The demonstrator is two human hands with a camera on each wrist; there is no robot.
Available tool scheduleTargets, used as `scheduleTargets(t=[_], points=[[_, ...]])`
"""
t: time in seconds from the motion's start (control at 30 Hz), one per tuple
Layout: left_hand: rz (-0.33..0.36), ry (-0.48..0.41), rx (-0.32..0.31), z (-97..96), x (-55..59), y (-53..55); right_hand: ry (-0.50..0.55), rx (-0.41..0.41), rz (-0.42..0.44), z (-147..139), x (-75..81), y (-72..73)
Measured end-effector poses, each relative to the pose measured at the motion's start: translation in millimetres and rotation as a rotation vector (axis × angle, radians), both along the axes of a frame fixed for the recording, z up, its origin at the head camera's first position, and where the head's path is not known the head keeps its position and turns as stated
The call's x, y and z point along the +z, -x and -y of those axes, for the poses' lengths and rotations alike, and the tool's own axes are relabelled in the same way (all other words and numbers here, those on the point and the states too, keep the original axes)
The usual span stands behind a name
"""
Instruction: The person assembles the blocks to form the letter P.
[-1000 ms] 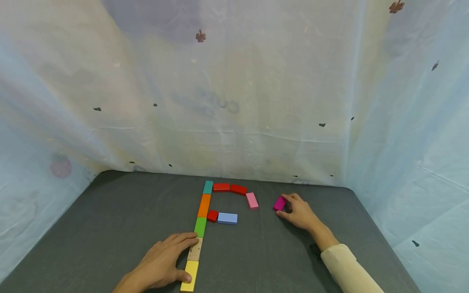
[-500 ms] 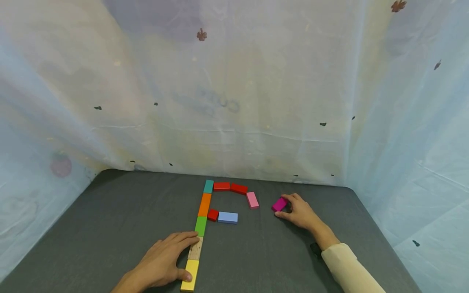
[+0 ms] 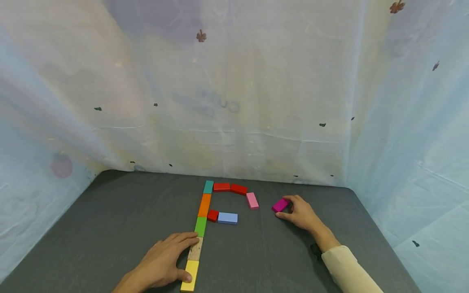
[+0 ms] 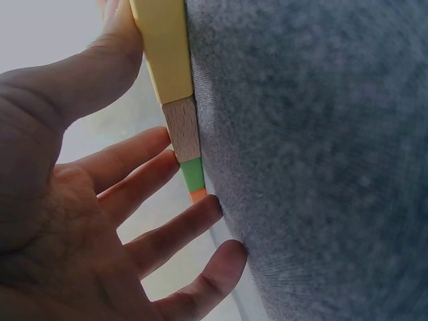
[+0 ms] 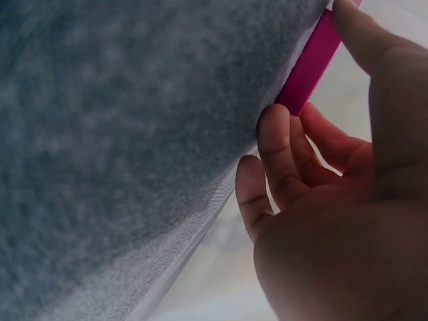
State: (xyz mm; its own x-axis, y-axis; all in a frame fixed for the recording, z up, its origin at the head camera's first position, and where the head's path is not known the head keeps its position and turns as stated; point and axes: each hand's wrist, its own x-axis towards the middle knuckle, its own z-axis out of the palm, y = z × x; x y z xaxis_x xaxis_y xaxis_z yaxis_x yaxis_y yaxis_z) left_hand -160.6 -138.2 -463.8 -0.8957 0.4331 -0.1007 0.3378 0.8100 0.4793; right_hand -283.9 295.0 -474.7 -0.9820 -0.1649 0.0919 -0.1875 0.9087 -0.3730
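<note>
My left hand (image 3: 165,258) lies along a column of blocks, fingers spread and fairly straight. Its thumb rests on the yellow block (image 3: 189,276), while its fingertips touch near where the plain wood block (image 3: 194,251) meets the green block (image 3: 200,226). Farther up the column come an orange block (image 3: 204,205) and a teal block (image 3: 208,186). To the right, my right hand (image 3: 301,213) pinches a magenta block (image 3: 280,204) between thumb and fingers, low at the dark cloth. In the right wrist view, fingertips meet one end of this magenta block (image 5: 311,67) and the thumb the other.
Two red blocks (image 3: 221,187) run right from the teal one, followed by a slanting pink block (image 3: 252,200). A short red block (image 3: 212,215) and a light blue block (image 3: 227,218) branch off lower down. A pale curtain (image 3: 234,101) stands behind the dark table (image 3: 121,211).
The magenta block has turned clockwise in my right hand, so it lies more sideways, in nearly the same spot. My left hand and the other blocks have stayed put.
</note>
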Motion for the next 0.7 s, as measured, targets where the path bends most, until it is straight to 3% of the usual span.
scheduleTargets(t=[0.7], points=[[-0.003,-0.012,0.007,1.3,-1.2,-0.3,0.008,0.003,-0.009,2.0,-0.1,-4.0]])
